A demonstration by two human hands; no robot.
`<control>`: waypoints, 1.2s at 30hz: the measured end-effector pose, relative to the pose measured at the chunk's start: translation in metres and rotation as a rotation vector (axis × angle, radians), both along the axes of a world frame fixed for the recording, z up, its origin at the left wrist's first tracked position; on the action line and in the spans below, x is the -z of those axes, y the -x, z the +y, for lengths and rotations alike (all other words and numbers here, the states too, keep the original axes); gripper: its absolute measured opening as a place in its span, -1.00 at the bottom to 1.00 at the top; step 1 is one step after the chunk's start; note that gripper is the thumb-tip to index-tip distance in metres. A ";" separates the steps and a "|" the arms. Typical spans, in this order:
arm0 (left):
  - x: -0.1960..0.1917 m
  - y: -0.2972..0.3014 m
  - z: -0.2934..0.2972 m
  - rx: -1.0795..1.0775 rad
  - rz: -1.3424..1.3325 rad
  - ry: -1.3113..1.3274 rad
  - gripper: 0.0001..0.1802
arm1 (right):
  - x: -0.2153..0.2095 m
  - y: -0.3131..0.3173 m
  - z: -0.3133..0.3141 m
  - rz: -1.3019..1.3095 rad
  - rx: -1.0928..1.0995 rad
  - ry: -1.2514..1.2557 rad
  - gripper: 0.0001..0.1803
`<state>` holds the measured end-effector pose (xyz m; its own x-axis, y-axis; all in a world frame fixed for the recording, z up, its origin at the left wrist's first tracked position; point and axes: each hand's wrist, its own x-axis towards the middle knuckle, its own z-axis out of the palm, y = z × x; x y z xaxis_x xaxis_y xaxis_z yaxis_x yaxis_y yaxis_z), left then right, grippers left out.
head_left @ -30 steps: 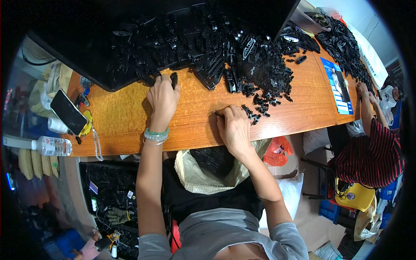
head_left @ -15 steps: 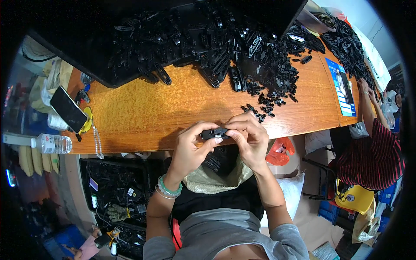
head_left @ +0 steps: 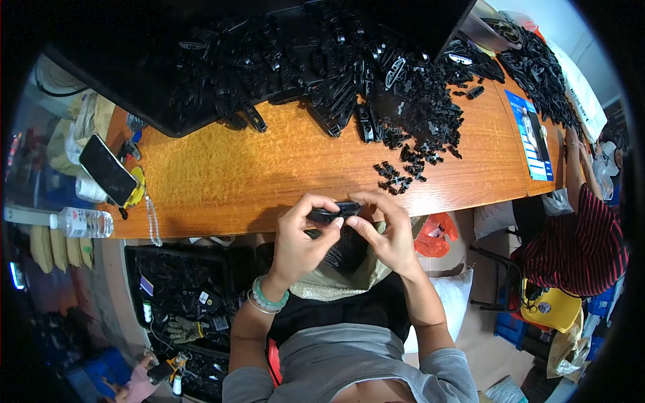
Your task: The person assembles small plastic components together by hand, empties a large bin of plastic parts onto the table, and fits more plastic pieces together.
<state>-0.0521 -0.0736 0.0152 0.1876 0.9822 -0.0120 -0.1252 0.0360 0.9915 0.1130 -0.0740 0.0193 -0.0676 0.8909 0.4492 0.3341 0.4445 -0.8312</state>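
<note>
Between my hands, near the table's front edge, is a small oblong black plastic part (head_left: 334, 212). My left hand (head_left: 304, 236) pinches its left end between thumb and fingers. At its right end, my right hand (head_left: 386, 232) grips it with the thumb below and the fingers above. The part's finer details are too dark to make out. Below my hands an open woven sack (head_left: 336, 287) sits at my lap, with black parts inside. Small black clips (head_left: 396, 180) lie on the wooden table (head_left: 215, 174) just beyond my right hand.
A large black tray (head_left: 161, 101) of black parts tips onto the table's far side. Left are a phone (head_left: 107, 169) on a yellow stand and a water bottle (head_left: 82, 222). A black crate (head_left: 181, 282) stands lower left. At right sits another person in a striped top (head_left: 571, 245).
The black part has turned slightly in my fingers, and my left hand has shifted a little. The other person's hands have moved slightly.
</note>
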 end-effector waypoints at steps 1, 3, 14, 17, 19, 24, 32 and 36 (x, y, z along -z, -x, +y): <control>0.001 0.001 -0.002 0.009 0.089 -0.074 -0.83 | 0.000 -0.002 -0.006 0.061 -0.036 0.252 -0.74; -0.001 -0.002 -0.007 0.025 0.139 -0.109 -0.86 | 0.005 -0.010 -0.014 0.104 -0.084 0.511 -0.71; 0.003 0.006 0.078 0.102 0.696 -0.597 -0.78 | 0.014 -0.036 0.012 -0.210 0.112 0.200 -0.91; 0.029 -0.007 0.132 -0.034 0.978 -0.832 -0.72 | 0.024 -0.035 0.044 -0.594 0.325 -0.050 -0.84; 0.027 -0.006 0.146 -0.031 1.126 -0.868 -0.69 | 0.034 -0.030 0.055 -0.678 0.331 -0.087 -0.91; 0.022 -0.002 0.145 0.085 1.284 -0.878 -0.72 | 0.035 -0.026 0.062 -0.826 0.334 -0.104 -0.94; 0.004 0.002 0.072 -0.159 0.587 -0.309 -0.72 | 0.015 -0.026 0.051 -0.121 0.146 -0.113 -0.70; 0.008 -0.005 0.044 -0.024 0.002 -0.174 -0.78 | 0.019 -0.033 0.030 0.607 -0.013 0.151 -0.82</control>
<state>-0.0469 -0.0291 0.0068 0.1644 0.9735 0.1588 -0.1224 -0.1396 0.9826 0.1458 -0.0436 0.0001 0.1490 0.9482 0.2806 -0.2221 0.3086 -0.9249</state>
